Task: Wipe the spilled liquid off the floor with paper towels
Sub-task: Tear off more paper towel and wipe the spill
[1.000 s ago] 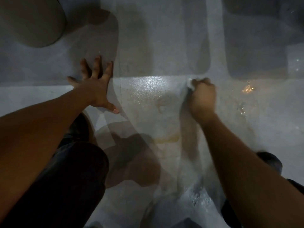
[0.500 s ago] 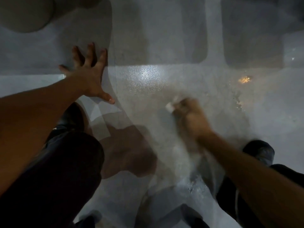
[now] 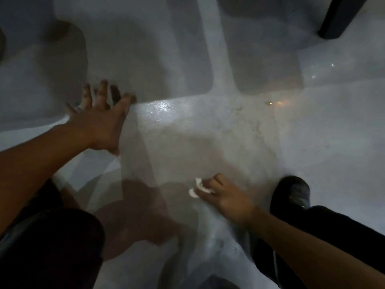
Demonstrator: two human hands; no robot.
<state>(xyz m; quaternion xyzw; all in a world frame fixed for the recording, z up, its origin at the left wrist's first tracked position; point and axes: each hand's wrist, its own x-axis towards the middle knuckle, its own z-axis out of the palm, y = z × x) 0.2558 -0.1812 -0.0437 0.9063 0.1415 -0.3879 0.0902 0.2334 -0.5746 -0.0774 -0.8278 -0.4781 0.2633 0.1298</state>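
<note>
My right hand presses a small crumpled white paper towel onto the grey floor, low in the middle of the view. A wet, glistening patch of spilled liquid spreads across the floor ahead of the towel, with small droplets near its far right edge. My left hand lies flat on the floor at the left, fingers spread, holding nothing.
My dark shoe stands just right of the towel hand, and my dark-clothed knee fills the lower left. A dark object sits at the top right corner. Shadows of furniture cover the far floor.
My right hand has dragged the paper towel toward me across the wet patch, from the far edge to near my shoe. The left hand has stayed planted on the floor.
</note>
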